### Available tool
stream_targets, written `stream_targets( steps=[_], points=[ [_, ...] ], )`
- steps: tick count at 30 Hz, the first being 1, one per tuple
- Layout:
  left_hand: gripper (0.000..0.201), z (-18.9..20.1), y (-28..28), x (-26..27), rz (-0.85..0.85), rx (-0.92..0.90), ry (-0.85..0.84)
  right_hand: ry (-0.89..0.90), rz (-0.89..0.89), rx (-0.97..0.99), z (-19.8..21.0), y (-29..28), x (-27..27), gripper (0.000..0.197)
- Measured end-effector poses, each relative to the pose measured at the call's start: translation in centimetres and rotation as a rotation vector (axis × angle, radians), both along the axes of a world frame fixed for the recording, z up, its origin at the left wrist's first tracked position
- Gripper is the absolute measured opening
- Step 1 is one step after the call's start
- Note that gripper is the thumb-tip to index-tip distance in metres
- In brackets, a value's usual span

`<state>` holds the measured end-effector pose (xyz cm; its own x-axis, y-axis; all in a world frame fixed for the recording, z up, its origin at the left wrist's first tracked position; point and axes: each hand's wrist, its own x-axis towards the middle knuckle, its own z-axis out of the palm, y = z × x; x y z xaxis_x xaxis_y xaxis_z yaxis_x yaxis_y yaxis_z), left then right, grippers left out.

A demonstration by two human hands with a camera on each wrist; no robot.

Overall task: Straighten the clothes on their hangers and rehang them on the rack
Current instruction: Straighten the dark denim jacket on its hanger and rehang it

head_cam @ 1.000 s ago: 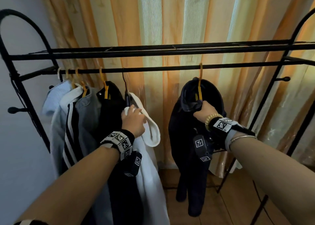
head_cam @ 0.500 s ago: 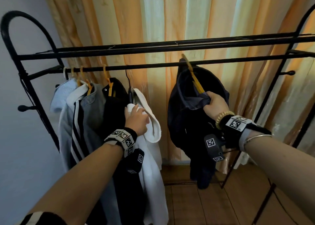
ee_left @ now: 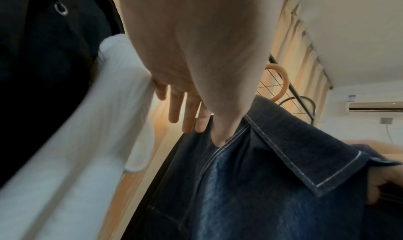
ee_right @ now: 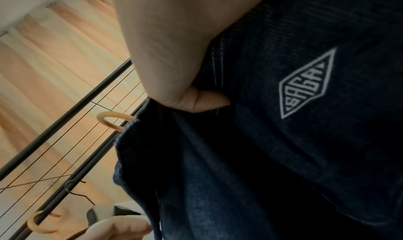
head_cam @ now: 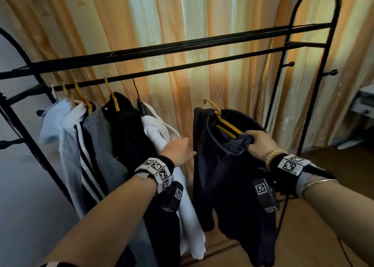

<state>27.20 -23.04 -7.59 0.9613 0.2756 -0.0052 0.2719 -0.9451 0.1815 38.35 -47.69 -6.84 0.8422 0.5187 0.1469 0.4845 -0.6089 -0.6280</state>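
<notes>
A dark denim jacket [head_cam: 226, 175] hangs on a yellow hanger [head_cam: 224, 123]. Its hook [head_cam: 210, 102] is off the rack's lower rail [head_cam: 202, 64] and sits below it. My right hand [head_cam: 259, 143] grips the jacket's shoulder and the hanger arm together; its thumb [ee_right: 207, 104] is curled onto the denim. My left hand [head_cam: 189, 151] reaches across with straight fingers [ee_left: 187, 116], and its thumb touches the jacket's front edge [ee_left: 220, 150]. Beside that hand hangs a white garment [head_cam: 155, 133], with nothing holding it.
Several garments on hangers crowd the rail's left end: light blue [head_cam: 50, 123], white with dark stripes, grey, and black [head_cam: 125, 129]. An orange-striped curtain [head_cam: 182, 24] hangs behind. The rack's right upright [head_cam: 315, 84] has side pegs. White furniture [head_cam: 364, 102] stands at far right on a wooden floor.
The denim jacket's hanger has come off the rail and dropped lower, still in my right hand. My left hand has let go of the white garment and moved right to the jacket.
</notes>
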Motion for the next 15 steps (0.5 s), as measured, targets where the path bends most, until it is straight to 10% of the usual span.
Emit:
stream_targets(
  steps=[15],
  points=[
    [0.052, -5.6, -15.9, -11.5, 0.078, -0.433, 0.075, -0.012, 0.186, -0.094, -2.3, -14.8, -11.4, 0.02]
  ],
)
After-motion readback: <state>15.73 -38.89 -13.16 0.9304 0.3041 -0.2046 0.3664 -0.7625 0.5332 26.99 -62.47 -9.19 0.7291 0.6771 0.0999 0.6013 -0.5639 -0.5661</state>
